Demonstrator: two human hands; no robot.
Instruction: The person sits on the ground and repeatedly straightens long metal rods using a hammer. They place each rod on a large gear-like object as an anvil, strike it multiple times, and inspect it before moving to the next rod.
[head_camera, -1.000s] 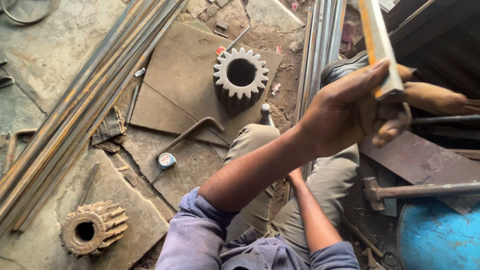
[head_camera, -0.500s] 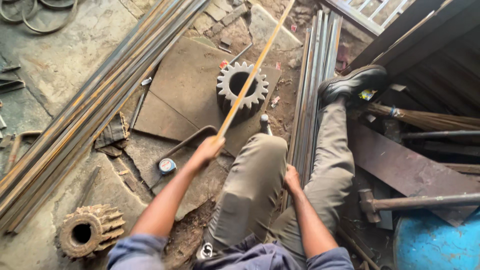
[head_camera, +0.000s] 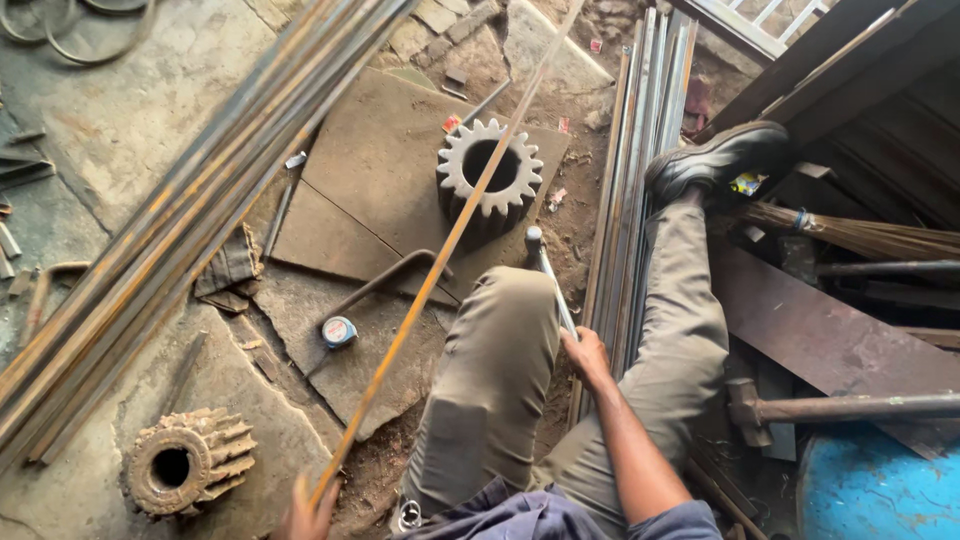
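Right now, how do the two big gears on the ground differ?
The gear on the plate looks pale and fairly clean; the gear at lower left is brown with rust. The plate gear stands flat with its bore facing up and a thin rod crossing over it; the rusty gear lies tipped on the stone floor, nothing over it. Both are toothed, with a round centre bore.

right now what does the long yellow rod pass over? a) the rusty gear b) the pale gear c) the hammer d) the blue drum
b, the rod held by the left hand runs across the pale gear on the plate.
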